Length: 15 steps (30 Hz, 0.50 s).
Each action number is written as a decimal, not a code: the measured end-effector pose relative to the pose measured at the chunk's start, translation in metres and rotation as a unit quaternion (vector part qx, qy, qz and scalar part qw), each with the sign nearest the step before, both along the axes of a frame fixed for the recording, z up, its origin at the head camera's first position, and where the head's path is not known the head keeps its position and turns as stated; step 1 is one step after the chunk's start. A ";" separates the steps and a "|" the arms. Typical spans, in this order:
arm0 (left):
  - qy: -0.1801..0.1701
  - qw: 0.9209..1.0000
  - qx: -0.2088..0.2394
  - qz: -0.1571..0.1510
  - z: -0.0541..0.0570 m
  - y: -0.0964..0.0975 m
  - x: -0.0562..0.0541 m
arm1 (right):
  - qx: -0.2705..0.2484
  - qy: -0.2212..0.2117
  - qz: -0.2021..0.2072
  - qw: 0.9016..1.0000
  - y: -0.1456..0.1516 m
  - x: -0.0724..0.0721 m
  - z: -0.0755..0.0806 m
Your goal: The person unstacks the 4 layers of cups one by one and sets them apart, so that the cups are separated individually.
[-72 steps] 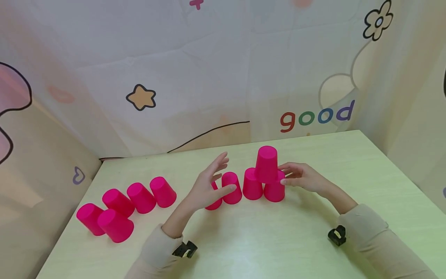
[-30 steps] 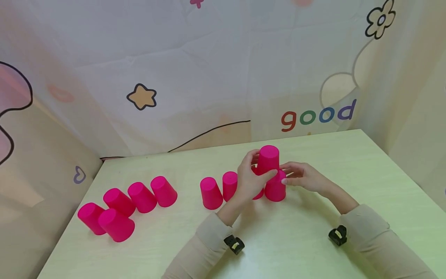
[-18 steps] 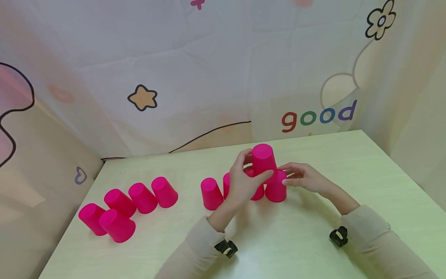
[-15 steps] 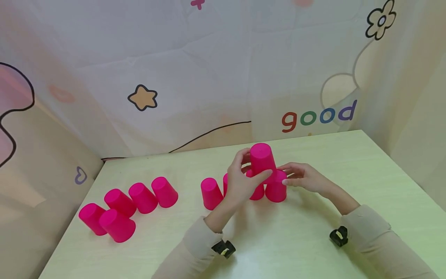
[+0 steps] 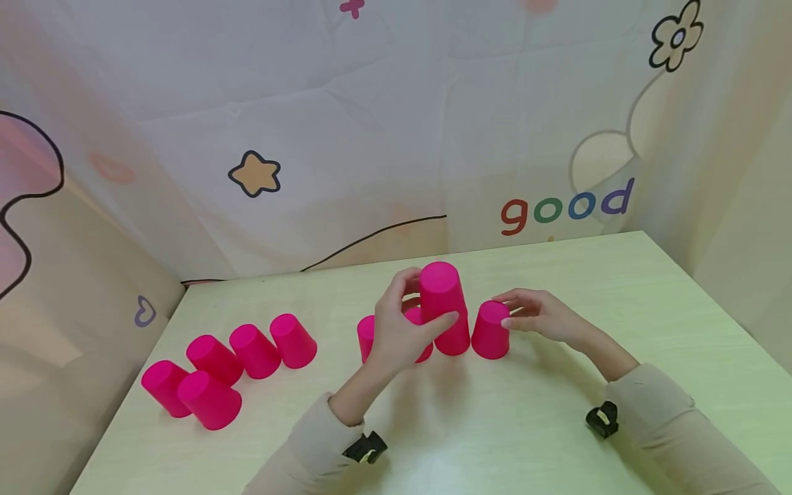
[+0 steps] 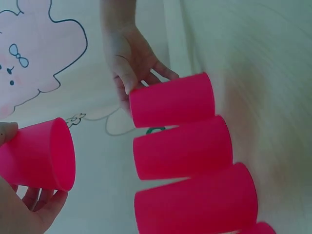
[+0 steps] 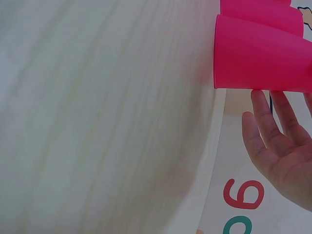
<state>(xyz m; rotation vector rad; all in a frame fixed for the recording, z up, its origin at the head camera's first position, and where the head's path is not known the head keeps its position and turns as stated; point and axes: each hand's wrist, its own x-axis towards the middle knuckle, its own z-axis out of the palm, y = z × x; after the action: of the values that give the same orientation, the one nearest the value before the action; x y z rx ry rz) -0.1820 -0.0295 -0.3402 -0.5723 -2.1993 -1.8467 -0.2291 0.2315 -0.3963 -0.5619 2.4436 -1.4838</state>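
My left hand (image 5: 399, 333) grips an upside-down pink cup (image 5: 441, 283), thumb in front and fingers behind. This cup overlaps a second pink cup (image 5: 456, 339) standing in the row; in the left wrist view the held cup (image 6: 31, 155) is apart from the row, its open mouth showing. My right hand (image 5: 540, 315) steadies the row's rightmost pink cup (image 5: 490, 337), thumb and fingertips at its right side. Seen from the right wrist, fingertips (image 7: 258, 97) meet the side of that cup. Two more row cups are partly hidden behind my left hand.
Several upside-down pink cups (image 5: 254, 352) stand grouped on the left of the pale wooden table (image 5: 495, 426). A printed curtain (image 5: 371, 151) hangs right behind the table's back edge. Each sleeve carries a black clip-like device (image 5: 602, 419) near the wrist.
My left hand took hold of the upper cup, which stood on the two rightmost row cups, lifted it off and moved it left. My right hand stays where it was.
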 end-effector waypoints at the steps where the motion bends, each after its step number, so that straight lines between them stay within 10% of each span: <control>1: 0.007 1.000 -0.002 0.001 0.000 -0.003 0.001 | 0.000 0.002 0.001 1.000 0.000 0.000 0.000; 15: 0.066 0.997 -0.046 0.008 -0.006 -0.046 0.008 | -0.006 0.004 0.006 1.000 0.000 0.002 0.003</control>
<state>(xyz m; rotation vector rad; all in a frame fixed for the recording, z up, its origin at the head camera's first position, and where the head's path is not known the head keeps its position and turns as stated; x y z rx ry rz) -0.1744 -0.0758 -0.3462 -0.6725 -2.2038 -1.6555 -0.2266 0.2313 -0.3928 -0.5862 2.4343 -1.4948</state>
